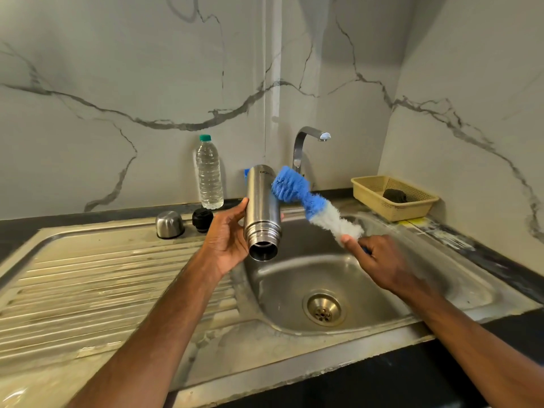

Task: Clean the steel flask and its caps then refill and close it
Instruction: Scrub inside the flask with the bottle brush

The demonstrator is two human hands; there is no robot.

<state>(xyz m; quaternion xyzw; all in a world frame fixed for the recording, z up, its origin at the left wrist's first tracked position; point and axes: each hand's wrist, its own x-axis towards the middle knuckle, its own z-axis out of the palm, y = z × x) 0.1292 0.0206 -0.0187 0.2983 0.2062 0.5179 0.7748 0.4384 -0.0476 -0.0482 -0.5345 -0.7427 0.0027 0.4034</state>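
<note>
My left hand [228,235] grips the steel flask [261,209] over the sink basin, its open threaded mouth tilted toward me and its base pointing up and away. My right hand [372,259] holds a blue-and-white bottle brush [309,201] by its handle; the blue bristle tip presses against the flask's upper side. On the sink's back ledge stand the steel outer cap [169,224] and the black inner stopper [202,219]. A clear water bottle [209,173] with a green cap stands by the wall behind them.
The steel sink basin [294,295] with its drain [323,310] lies below the hands, a ribbed drainboard [103,290] to the left. A chrome tap [306,145] rises behind the flask. A yellow basket [393,197] holding a dark scrubber sits at the right.
</note>
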